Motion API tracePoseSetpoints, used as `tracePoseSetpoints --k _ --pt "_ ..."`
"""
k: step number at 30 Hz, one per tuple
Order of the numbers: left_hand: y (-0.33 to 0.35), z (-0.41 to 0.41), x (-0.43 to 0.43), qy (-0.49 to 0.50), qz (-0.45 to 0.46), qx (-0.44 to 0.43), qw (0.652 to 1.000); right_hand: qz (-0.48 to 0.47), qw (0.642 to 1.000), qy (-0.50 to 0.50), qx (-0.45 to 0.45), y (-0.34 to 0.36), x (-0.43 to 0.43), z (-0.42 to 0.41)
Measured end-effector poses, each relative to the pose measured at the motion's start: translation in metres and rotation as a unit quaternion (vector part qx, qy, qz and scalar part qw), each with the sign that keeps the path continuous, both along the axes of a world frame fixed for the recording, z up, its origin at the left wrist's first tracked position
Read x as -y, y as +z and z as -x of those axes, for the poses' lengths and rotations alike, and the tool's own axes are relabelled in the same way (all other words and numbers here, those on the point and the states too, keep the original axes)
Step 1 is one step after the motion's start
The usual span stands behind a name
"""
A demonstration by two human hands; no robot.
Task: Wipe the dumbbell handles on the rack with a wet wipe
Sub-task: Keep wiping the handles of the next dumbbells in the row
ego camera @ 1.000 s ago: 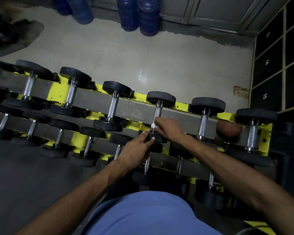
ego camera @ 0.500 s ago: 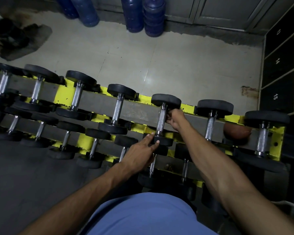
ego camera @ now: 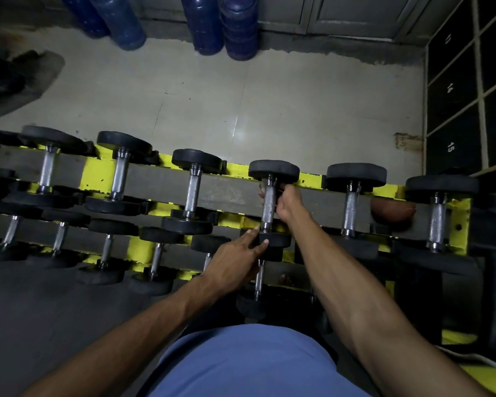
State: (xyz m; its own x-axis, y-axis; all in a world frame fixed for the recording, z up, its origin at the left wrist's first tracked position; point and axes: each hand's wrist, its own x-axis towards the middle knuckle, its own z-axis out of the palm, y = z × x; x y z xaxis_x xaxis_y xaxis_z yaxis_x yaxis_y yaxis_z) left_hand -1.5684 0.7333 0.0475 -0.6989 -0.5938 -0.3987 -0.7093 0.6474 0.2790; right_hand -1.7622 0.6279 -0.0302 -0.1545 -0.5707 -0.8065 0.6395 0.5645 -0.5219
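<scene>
The room is a dim gym corner with a pale tiled floor (ego camera: pixel 298 104), and a yellow-and-grey rack (ego camera: pixel 212 193) runs across it. Take the dumbbell (ego camera: pixel 267 222) under both your hands as the landmark.

Nearest you, your left hand (ego camera: pixel 235 259) lies with its fingers straight and their tips pressed on the dumbbell's near plate (ego camera: pixel 278 239); it grips nothing. I judge it is there as a brace, so the dumbbell cannot roll in its cradle while the other hand rubs.

Just beyond that plate runs the knurled handle (ego camera: pixel 268 206), bare along most of its length. Your right hand (ego camera: pixel 288 203) is curled round the handle's far end, close against the far plate (ego camera: pixel 274 171), with fingertips (ego camera: pixel 260 194) showing on the handle's left side. The wet wipe is not plain to see — probably it sits inside that curl, but I cannot tell. A wrapped hand suits the job, since it reaches all round the handle, not just the top.

Right of the dumbbell, past its neighbour, a brown ball (ego camera: pixel 393 210) sits wedged in the rack. Beyond the dumbbell lies open floor, then blue water jugs (ego camera: pixel 235 27) against the wall — and numbered lockers (ego camera: pixel 453 110) far to the right.
</scene>
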Motion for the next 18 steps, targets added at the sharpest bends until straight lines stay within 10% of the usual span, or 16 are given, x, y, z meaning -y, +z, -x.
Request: tracePoseSetpoints --k 8,18 --pt "0.006 0.002 0.004 0.000 0.006 0.005 1.000 0.064 0.857 0.391 -0.329 -0.022 -0.079 0.019" --pt "0.014 0.006 0.005 0.013 0.010 0.005 1.000 0.018 0.846 0.302 -0.439 0.005 -0.096 0.007"
